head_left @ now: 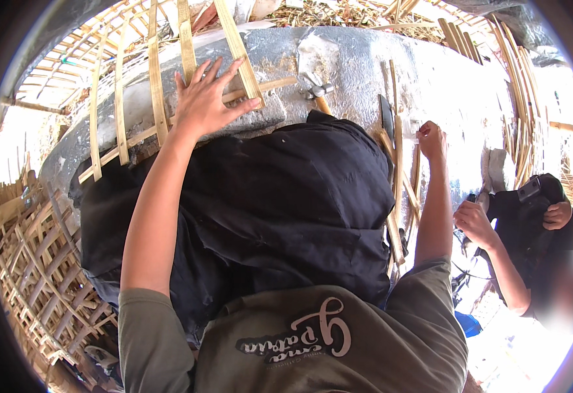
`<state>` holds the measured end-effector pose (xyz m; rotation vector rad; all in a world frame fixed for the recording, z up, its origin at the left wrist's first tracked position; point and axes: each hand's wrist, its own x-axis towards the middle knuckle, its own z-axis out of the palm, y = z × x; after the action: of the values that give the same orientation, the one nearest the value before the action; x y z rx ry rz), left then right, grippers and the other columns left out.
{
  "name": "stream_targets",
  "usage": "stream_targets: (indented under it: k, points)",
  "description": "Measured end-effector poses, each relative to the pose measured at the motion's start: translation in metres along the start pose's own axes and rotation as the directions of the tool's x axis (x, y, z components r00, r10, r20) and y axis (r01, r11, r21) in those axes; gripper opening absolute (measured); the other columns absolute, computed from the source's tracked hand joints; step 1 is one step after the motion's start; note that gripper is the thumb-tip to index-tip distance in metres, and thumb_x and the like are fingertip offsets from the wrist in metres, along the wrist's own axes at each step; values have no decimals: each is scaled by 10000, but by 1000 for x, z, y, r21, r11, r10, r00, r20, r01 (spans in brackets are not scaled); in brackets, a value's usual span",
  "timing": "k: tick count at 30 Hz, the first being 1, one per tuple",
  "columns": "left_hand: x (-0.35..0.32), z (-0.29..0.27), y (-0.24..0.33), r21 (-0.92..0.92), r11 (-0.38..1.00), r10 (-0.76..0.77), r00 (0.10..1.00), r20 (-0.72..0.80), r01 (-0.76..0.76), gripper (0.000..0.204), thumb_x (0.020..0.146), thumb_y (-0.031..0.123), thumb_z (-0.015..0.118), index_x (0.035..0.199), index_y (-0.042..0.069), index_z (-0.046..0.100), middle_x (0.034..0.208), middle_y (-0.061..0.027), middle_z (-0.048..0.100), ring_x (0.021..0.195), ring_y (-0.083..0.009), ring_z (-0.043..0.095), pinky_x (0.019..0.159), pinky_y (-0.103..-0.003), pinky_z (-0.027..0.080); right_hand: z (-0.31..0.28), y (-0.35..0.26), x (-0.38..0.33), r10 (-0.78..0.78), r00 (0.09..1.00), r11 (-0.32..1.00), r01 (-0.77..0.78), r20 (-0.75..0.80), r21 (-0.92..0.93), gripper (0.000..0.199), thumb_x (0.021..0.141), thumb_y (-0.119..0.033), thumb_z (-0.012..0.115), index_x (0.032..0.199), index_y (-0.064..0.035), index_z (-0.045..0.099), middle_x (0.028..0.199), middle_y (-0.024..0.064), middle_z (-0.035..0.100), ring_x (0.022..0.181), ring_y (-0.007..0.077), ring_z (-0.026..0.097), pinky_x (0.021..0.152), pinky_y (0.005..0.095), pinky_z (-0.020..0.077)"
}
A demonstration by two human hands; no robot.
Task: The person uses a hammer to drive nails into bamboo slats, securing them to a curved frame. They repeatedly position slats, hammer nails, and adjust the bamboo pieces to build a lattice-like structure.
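My left hand (206, 98) lies with its fingers spread over a frame of bamboo slats, palm down and gripping nothing. Its fingertips rest at the rightmost upright slat (237, 49), close to where that slat crosses the cross slat (136, 139). Off to the right, my right hand (433, 140) is closed with fingers pinched together above the silvery sheet; whatever is between them is too small to make out. A hammer (319, 95) lies between my hands, its head away from me and its handle partly hidden by my dark-trousered knees.
A dark blade (386, 116) and loose bamboo strips (398, 177) lie right of my legs. Another person (529, 209) in black sits at the right, one hand raised. Stacked woven bamboo frames (44, 281) stand at the left. Shavings (326, 14) cover the far ground beyond the silvery sheet (365, 59).
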<state>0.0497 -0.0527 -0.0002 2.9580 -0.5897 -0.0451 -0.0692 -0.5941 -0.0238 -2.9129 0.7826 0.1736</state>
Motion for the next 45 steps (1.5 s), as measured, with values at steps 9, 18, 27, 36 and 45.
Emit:
stream_targets:
  k: [9,18,27,36,45]
  points:
    - [0,1,-1,-15,1000,2,1000,-6,-2,1006,741,915,523,1585,416,301,1624,-117,369,1530,-335,265,1183,-731,96,-10,-10,-4,71,995,997,-70,-64,18,146,898,-190,734,986,-85,683,1003,112,768,946,283,724,832,438,543]
    - [1,-2,1,-9,1000,-14,1000,28,14,1079,690,989,448,1587,409,297,1638,-93,345,1537,-320,246,1200,-720,69,-39,-27,-16,-33,943,974,104,-331,201,202,929,-163,704,1103,-81,645,942,113,781,855,227,745,807,373,554]
    - [1,-2,0,-6,1000,-5,1000,23,5,1120,675,1020,392,1592,385,294,1632,-101,350,1540,-313,233,1197,-728,71,-78,-126,-36,-264,801,785,502,-537,363,166,923,-53,683,1087,-62,707,894,91,776,871,202,755,801,321,545]
    - [-4,-7,2,-27,1000,6,1000,-12,-6,1025,737,938,494,1584,393,312,1622,-117,366,1535,-327,246,1200,-712,59,-103,-261,-73,-632,681,437,707,-370,556,164,882,-102,773,1041,-61,759,923,62,779,813,170,743,783,305,562]
    - [-5,-8,0,-41,999,10,1000,-4,-10,1089,725,971,442,1587,313,346,1627,-138,345,1536,-330,232,1176,-755,85,-77,-357,-70,-812,566,394,711,-142,582,150,911,-141,733,1032,-63,773,915,100,768,798,182,735,749,313,585]
